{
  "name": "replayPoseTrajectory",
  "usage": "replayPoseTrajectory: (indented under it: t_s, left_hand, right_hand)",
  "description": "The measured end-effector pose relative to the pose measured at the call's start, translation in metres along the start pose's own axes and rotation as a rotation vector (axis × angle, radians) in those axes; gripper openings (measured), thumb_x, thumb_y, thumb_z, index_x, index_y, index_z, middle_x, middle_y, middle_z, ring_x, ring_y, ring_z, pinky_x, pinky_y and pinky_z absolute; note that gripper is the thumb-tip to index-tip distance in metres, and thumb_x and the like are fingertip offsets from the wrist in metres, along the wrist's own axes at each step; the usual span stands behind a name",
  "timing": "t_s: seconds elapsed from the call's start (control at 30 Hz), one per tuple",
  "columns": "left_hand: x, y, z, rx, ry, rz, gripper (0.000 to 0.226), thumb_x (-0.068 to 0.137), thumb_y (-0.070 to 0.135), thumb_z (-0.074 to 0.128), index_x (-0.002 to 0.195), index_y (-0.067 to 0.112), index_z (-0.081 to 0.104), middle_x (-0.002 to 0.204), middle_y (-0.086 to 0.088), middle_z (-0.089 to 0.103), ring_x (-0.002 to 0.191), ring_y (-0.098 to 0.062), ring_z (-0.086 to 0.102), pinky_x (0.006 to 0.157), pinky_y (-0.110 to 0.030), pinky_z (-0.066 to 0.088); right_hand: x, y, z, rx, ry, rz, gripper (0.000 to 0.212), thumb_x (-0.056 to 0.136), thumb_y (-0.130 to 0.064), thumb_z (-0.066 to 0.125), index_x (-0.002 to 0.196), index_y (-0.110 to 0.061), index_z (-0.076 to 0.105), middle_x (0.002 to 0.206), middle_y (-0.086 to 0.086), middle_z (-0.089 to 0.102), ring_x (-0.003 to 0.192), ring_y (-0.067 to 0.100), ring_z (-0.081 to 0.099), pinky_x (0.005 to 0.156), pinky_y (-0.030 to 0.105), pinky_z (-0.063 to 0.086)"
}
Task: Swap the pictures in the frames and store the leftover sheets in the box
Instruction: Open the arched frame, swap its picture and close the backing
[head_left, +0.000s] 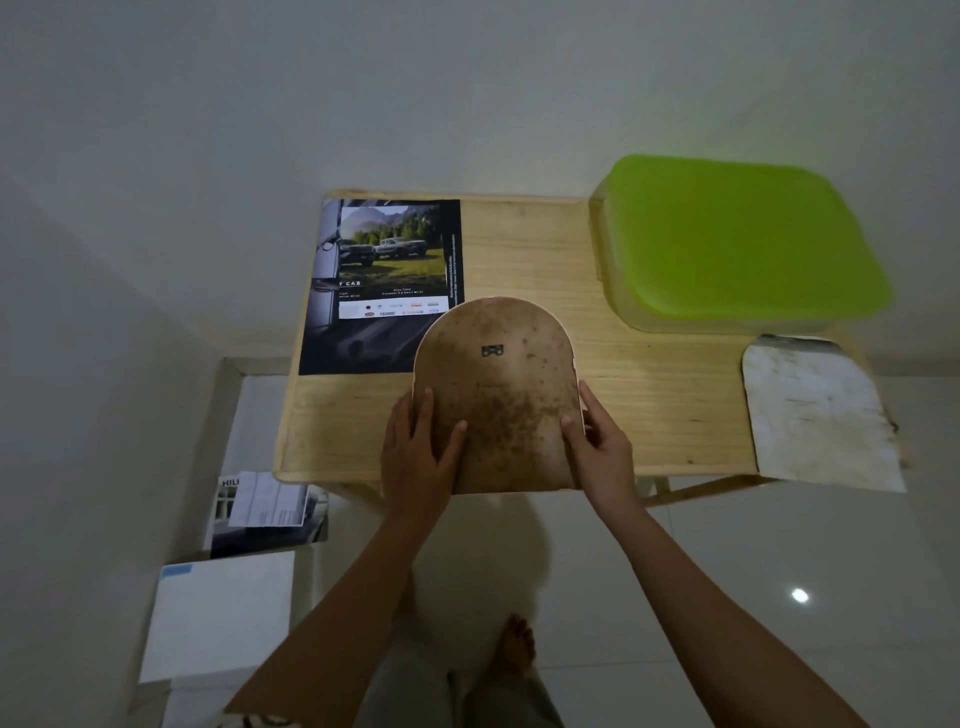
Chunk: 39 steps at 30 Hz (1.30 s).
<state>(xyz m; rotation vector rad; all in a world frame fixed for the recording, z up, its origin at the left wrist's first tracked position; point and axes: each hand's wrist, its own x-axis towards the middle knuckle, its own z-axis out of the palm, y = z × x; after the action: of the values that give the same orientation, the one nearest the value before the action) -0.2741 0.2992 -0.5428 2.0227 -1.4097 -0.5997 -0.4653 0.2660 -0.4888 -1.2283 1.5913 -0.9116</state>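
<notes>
Two hands, fingers straight, press the lower sides of the arched frame (493, 374): left hand (418, 457), right hand (600, 447).

Pale walls (467, 93), glossy floor (779, 571), wooden table (649, 395).
</notes>
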Motion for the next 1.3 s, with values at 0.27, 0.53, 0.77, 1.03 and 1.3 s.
replayPoseTrajectory:
  t_s: [0.27,0.53,0.77,1.03,1.3]
  left_hand:
    - [0.005,0.057,-0.010,-0.170,0.014,-0.032,0.057,0.094,0.044,0.042,0.143,0.020,0.026,0.153,-0.008,0.015,0.141,-0.026,0.015,0.111,-0.036,0.017]
    - [0.050,0.185,-0.069,-0.594,0.048,0.083,0.063,0.093,0.052,0.035,0.147,0.031,0.011,0.156,0.006,0.011,0.143,-0.013,0.012,0.117,-0.040,0.017]
    - [0.057,0.209,-0.097,-0.580,0.111,0.068,0.073,0.094,0.033,0.048,0.148,0.026,-0.001,0.156,-0.003,0.014,0.140,-0.021,0.023,0.100,-0.024,0.025]
    - [0.051,0.188,-0.109,-0.785,0.239,-0.211,0.048,0.096,0.008,0.041,0.143,0.013,0.029,0.141,-0.009,0.043,0.124,-0.026,0.047,0.101,-0.033,0.041]
    - [0.068,0.137,-0.162,-0.974,0.335,-0.238,0.040,0.095,0.010,0.043,0.133,0.020,0.045,0.119,-0.010,0.059,0.096,-0.025,0.062,0.081,-0.034,0.053]
  right_hand:
    - [-0.002,-0.043,-0.010,0.059,0.008,-0.176,0.038,0.093,-0.018,0.053,0.131,-0.021,0.050,0.124,-0.004,0.057,0.110,0.013,0.056,0.095,0.034,0.050]
    - [0.004,-0.091,-0.033,-0.230,0.026,-0.672,0.041,0.090,-0.034,0.049,0.128,-0.020,0.054,0.100,-0.004,0.063,0.086,0.006,0.058,0.066,0.023,0.045]
    - [-0.001,-0.126,-0.041,-0.563,0.086,-1.018,0.037,0.092,-0.029,0.046,0.125,-0.016,0.056,0.086,0.000,0.061,0.069,0.017,0.057,0.049,0.029,0.045]
    - [-0.017,-0.122,-0.016,-0.561,-0.122,-0.845,0.046,0.088,-0.044,0.038,0.127,-0.026,0.054,0.111,-0.001,0.057,0.099,0.018,0.057,0.070,0.031,0.047]
    - [0.001,-0.136,0.002,-0.297,-0.420,-0.723,0.032,0.089,-0.027,0.055,0.119,-0.017,0.062,0.108,-0.005,0.055,0.100,0.007,0.053,0.084,0.018,0.045]
